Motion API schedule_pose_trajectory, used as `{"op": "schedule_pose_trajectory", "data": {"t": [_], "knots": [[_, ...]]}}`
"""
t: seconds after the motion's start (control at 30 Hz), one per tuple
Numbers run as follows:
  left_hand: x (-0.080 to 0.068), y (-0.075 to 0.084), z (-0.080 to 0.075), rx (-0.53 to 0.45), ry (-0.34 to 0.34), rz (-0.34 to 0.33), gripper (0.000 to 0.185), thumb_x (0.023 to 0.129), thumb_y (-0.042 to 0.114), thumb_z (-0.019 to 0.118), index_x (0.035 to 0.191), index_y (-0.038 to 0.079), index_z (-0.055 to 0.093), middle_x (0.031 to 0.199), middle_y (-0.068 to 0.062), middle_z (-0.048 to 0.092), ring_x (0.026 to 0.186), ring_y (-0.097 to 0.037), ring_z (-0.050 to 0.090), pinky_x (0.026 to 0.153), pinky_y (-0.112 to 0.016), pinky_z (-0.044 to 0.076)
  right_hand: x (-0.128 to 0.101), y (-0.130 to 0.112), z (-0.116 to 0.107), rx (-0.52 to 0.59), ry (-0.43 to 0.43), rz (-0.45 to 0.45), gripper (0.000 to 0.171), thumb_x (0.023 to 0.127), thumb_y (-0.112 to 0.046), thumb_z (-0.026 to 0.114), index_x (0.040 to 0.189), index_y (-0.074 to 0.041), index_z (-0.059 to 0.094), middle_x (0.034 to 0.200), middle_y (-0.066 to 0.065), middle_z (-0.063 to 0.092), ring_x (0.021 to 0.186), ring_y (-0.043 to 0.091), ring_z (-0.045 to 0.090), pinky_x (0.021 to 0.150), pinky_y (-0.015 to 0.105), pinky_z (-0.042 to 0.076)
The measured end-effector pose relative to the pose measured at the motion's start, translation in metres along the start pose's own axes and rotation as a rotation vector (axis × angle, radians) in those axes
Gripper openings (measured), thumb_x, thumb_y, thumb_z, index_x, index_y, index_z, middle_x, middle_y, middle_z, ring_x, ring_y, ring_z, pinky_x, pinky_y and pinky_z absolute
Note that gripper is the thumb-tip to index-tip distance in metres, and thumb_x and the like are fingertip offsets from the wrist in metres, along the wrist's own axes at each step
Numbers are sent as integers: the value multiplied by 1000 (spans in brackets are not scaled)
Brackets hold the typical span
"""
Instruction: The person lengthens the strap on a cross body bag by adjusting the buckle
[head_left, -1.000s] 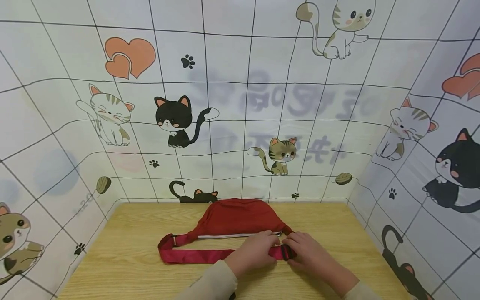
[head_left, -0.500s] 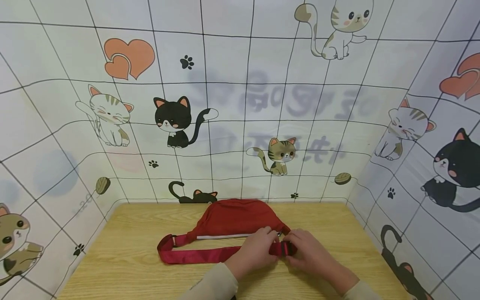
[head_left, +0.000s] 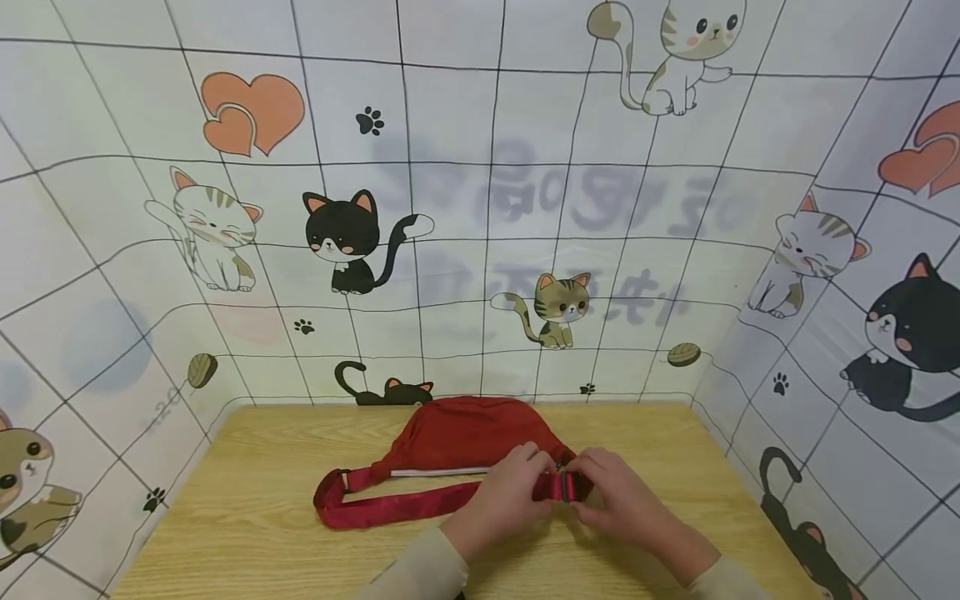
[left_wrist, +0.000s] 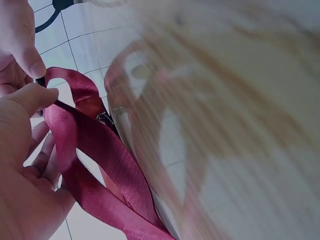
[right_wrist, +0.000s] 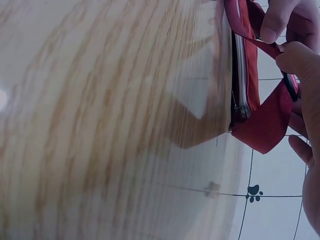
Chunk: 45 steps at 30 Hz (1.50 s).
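A red waist bag (head_left: 468, 433) lies at the back of the table in the head view, its white zip edge facing forward. Its crimson strap (head_left: 405, 506) loops out to the left and across the front. My left hand (head_left: 504, 496) pinches this strap just left of a black slide buckle (head_left: 566, 487). On the buckle's other side my right hand (head_left: 626, 504) holds the webbing and buckle between thumb and fingers. The left wrist view has the doubled strap (left_wrist: 107, 145) hanging from the fingertips. In the right wrist view a zip pull (right_wrist: 241, 111) shows beside the strap.
The wooden table (head_left: 255, 500) has a glossy surface. White sheeting (head_left: 465, 250) printed with cats and grid lines stands behind it and at both sides. A second slide buckle (head_left: 346, 481) sits on the strap's left end.
Both hands have risen slightly toward the bag, lifting the buckle and nearby strap. The buckle has turned more upright, showing red webbing through it. The bag lies where it was.
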<state>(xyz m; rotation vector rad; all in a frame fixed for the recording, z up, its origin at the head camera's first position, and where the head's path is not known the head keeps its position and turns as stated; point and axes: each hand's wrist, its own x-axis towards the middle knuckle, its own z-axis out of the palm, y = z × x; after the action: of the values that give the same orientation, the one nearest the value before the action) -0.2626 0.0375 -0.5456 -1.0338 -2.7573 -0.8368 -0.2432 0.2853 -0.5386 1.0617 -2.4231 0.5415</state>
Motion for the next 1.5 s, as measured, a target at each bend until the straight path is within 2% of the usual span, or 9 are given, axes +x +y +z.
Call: {"op": "schedule_pose_trajectory", "data": {"t": [0.17, 0.37, 0.6, 0.73, 0.97, 1.23, 1.37, 1.5], "knots": [[-3, -6, -2, -63, 7, -5, 39, 92, 24, 91, 124, 26, 68, 111, 15, 56, 101, 0, 57, 89, -22, 54, 4, -2, -3, 21, 8, -13, 53, 74, -11, 96, 122, -13, 72, 113, -8, 67, 103, 9, 59, 89, 40, 56], [-7, -11, -7, -155, 5, -20, 40, 94, 25, 90, 127, 27, 68, 117, 16, 59, 101, 2, 60, 92, -23, 55, 6, -5, -7, 29, 6, 11, 52, 76, -11, 96, 121, -12, 72, 114, -9, 67, 103, 7, 60, 89, 38, 57], [-8, -15, -12, -444, 26, -14, 27, 99, 16, 86, 122, 21, 73, 115, 14, 74, 103, -1, 66, 93, -26, 56, 7, -6, -6, 31, -1, 10, 53, 76, -11, 97, 122, -12, 71, 114, -9, 67, 102, 9, 61, 88, 42, 59], [-7, -17, -11, -539, 35, -18, 20, 102, 10, 81, 118, 19, 74, 107, 13, 77, 97, -1, 67, 88, -25, 56, 7, -5, -5, 34, 8, -14, 54, 74, -9, 97, 122, -11, 71, 114, -8, 67, 101, 10, 61, 87, 40, 58], [-5, -15, -10, -597, 37, -32, 16, 102, 6, 79, 114, 17, 74, 100, 12, 76, 87, -1, 65, 79, -23, 55, 9, -6, -6, 36, 14, -37, 55, 74, -9, 96, 123, -12, 72, 117, -7, 67, 103, 8, 60, 89, 35, 56], [-1, -13, -9, -628, 4, -70, 16, 103, 9, 80, 116, 17, 73, 102, 14, 75, 92, -2, 65, 83, -24, 55, 13, -11, -5, 58, 18, -56, 56, 75, -8, 98, 124, -10, 72, 118, -5, 68, 106, 11, 62, 89, 36, 58], [-2, -14, -10, -626, -4, -69, 16, 104, 12, 79, 118, 16, 72, 103, 14, 74, 92, -3, 66, 82, -25, 55, 15, -12, -5, 95, 21, -55, 54, 76, -6, 96, 124, -10, 71, 117, -4, 68, 103, 12, 63, 87, 35, 59], [-5, -19, -13, -589, -15, -77, 15, 105, 16, 79, 117, 22, 71, 100, 15, 73, 89, -3, 65, 80, -25, 54, 14, -11, -6, 112, 29, -41, 55, 74, -3, 96, 122, -9, 71, 116, -5, 67, 100, 12, 63, 84, 31, 59]]}}
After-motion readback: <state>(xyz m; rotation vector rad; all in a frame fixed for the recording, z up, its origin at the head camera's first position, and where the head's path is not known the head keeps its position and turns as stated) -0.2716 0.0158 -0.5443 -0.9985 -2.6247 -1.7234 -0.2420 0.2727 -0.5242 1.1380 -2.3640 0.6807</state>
